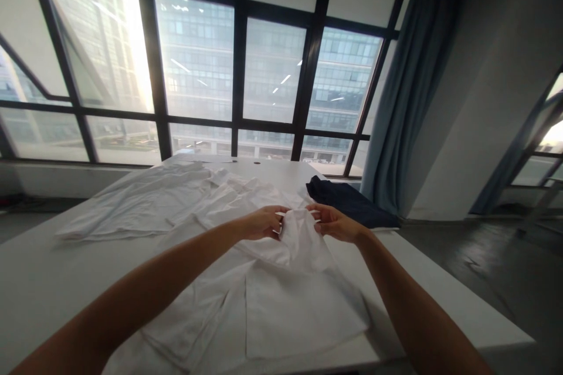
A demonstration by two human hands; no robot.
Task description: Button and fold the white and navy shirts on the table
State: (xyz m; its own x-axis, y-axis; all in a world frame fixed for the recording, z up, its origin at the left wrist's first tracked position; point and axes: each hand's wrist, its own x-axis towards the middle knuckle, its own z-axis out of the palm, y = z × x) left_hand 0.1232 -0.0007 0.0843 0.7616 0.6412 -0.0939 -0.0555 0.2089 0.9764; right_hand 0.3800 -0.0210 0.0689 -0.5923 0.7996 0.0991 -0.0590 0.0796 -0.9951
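both hands up over the white table point(39, 281). left hand point(263, 222) & right hand point(332, 221) each pinch the bunched top of a white shirt point(281, 299), lifting it a bit; rest of it lies flat on the table near the front edge. more white clothes point(145, 202) behind on the left, dark garment point(352, 202) at the far right edge, big windows point(197, 70) beyond.

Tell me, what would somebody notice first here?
Probably both hands, left hand and right hand, pinching up a fold of the crumpled white cloth garment at the middle of the white table. Behind them glows a huge black-framed window wall, and a folded dark navy cloth lies at the table's far right.
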